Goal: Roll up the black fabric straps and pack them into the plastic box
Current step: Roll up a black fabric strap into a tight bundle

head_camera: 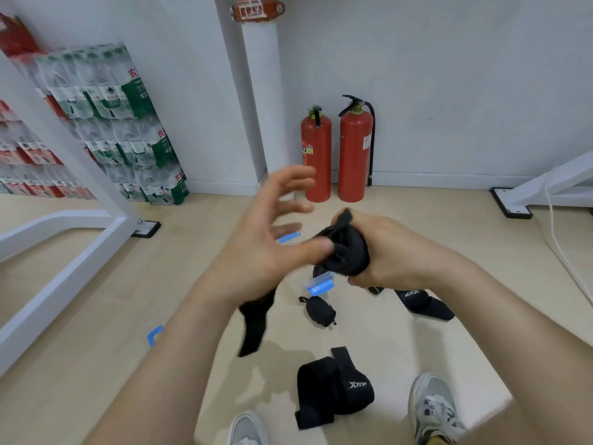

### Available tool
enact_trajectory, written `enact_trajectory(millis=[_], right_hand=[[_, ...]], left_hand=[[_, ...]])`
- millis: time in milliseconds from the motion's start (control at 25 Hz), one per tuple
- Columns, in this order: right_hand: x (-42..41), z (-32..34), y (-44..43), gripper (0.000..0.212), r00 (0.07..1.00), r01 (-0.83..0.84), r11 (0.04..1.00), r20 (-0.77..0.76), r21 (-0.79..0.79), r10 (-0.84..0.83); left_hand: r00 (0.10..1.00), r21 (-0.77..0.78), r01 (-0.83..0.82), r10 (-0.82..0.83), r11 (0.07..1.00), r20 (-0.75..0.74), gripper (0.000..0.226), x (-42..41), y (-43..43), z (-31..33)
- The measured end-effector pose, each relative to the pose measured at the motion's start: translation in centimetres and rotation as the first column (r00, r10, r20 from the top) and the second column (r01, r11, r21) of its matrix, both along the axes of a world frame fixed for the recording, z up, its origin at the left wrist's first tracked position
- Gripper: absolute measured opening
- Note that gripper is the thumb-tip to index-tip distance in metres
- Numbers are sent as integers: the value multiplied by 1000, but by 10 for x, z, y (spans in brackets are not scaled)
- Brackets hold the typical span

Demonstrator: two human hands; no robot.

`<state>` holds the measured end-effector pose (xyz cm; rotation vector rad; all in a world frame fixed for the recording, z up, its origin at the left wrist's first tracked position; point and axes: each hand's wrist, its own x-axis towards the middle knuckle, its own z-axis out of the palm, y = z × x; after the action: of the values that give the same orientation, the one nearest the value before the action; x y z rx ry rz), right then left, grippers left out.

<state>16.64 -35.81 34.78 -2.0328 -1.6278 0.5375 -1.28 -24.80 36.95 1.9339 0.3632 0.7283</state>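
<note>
Near our feet: loose XTEP strap (333, 390) unrolled on floor (96, 300). Beyond: rolled bundle (317, 311) beside plastic box (319, 285), not inside. Right hand (394, 252) grips half-wound strap roll (346, 252); left hand (272, 239) spread, thumb touching it. We judge most work remains.

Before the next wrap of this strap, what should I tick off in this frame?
1. Right hand has a grip on the roll: ok.
2. Left hand holding the tail: not ok, fingers spread.
3. Tail wound in: not ok, it hangs loose.
4. Box open and ready: cannot tell, only blue latches show.
5. Floor strap rolled tight: not ok, loosely bundled.
</note>
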Motion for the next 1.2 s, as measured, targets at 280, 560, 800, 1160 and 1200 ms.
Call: enact_trajectory(millis=[280,560,800,1160,1200], right_hand=[[9,13,-17,51,817,89,996,-573,30,-56],[12,9,-12,53,750,4,999,-660,54,33],[-2,1,-2,39,847,233,971,-504,60,-172],[-17,-15,9,39,909,407,888,-187,212,-372],[-21,-17,10,42,917,393,892,-159,221,-365]], left_hand=[[951,271,-60,138,961,-277,53,1,8,-23],[885,90,158,-101,983,-454,18,6,4,-22],[733,156,143,2,977,-680,32,25,6,-40],[775,426,51,233,903,-587,30,13,-12,-24],[753,419,52,240,907,-613,34,13,-11,-23]])
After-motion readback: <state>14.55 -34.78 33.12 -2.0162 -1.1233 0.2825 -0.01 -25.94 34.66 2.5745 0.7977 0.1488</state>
